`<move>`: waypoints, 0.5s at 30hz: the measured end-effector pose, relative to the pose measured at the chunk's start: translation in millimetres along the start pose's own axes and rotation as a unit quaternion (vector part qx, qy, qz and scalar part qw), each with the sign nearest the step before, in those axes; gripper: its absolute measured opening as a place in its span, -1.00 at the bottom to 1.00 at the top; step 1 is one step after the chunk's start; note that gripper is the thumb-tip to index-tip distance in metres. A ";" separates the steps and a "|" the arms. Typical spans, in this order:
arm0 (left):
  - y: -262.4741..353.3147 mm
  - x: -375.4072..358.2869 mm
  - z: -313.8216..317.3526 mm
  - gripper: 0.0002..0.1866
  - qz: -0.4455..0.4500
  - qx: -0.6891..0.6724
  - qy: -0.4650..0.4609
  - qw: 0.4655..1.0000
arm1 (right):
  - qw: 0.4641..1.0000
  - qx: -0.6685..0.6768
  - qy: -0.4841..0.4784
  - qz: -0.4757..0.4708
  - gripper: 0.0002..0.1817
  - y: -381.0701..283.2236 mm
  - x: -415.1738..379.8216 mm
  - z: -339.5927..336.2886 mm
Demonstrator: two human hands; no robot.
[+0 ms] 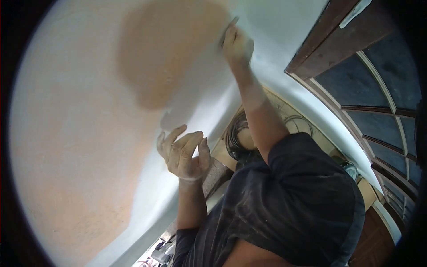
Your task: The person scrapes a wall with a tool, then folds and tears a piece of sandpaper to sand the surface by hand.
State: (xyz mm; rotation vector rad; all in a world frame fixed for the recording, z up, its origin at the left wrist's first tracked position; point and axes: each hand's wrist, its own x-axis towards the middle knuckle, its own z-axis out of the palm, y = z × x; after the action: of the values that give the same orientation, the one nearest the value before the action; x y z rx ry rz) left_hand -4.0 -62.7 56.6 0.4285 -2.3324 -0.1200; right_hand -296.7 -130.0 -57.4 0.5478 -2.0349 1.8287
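My right hand (239, 48) is raised to the wall, its fingers closed on a thin flat piece (235, 20) with a dark edge. Only the edge of that piece shows, and I cannot tell its kind. Lower down, my left hand (182, 153) is held in front of the wall with its fingers apart and loosely bent, nothing in it. Pale dust coats both hands. The wall (89, 124) has a peach-coloured area beside whitish areas, and a dark rounded shadow falls across its upper part.
A dark wooden frame with glass panes (358, 80) stands at the right. Coiled dark cable (233, 138) lies below my right forearm. A glass jar (350, 170) stands at the lower right, and small cluttered items (161, 256) show at the bottom left.
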 end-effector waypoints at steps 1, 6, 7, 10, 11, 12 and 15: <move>5.8 5.6 5.0 -0.84 0.012 0.007 0.016 1.000 | 0.995 -0.018 -0.031 0.092 -0.55 9.0 14.5 -1.2; 18.6 -11.3 33.1 -0.89 -0.042 0.001 0.046 0.998 | 0.992 0.123 0.017 0.026 -0.69 -13.9 -27.6 2.7; 19.6 -19.0 36.3 -0.91 -0.044 0.017 0.038 0.998 | 0.985 0.167 -0.029 -0.029 -0.71 -15.2 -33.4 0.4; 20.8 -33.6 40.6 -0.92 -0.062 0.015 0.006 0.998 | 0.980 0.053 0.012 -0.190 -0.67 2.1 -3.6 -2.6; 19.4 -35.8 40.7 -0.93 -0.063 0.024 0.003 0.998 | 0.982 0.047 0.003 -0.184 -0.67 2.2 -0.8 -4.9; 18.6 -37.3 39.1 -0.93 -0.070 0.023 -0.004 0.997 | 0.987 0.080 -0.018 -0.135 -0.65 -1.1 0.7 -3.3; 20.0 -44.5 27.6 -0.97 -0.096 0.003 0.031 0.995 | 0.992 0.118 -0.034 -0.034 -0.62 -10.1 -16.7 1.7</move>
State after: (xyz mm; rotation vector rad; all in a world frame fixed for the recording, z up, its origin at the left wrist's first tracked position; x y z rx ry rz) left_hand 0.9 -29.9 11.4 0.6508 -2.2269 -0.1893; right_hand -277.2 -131.8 -57.3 0.7446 -1.8282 2.0472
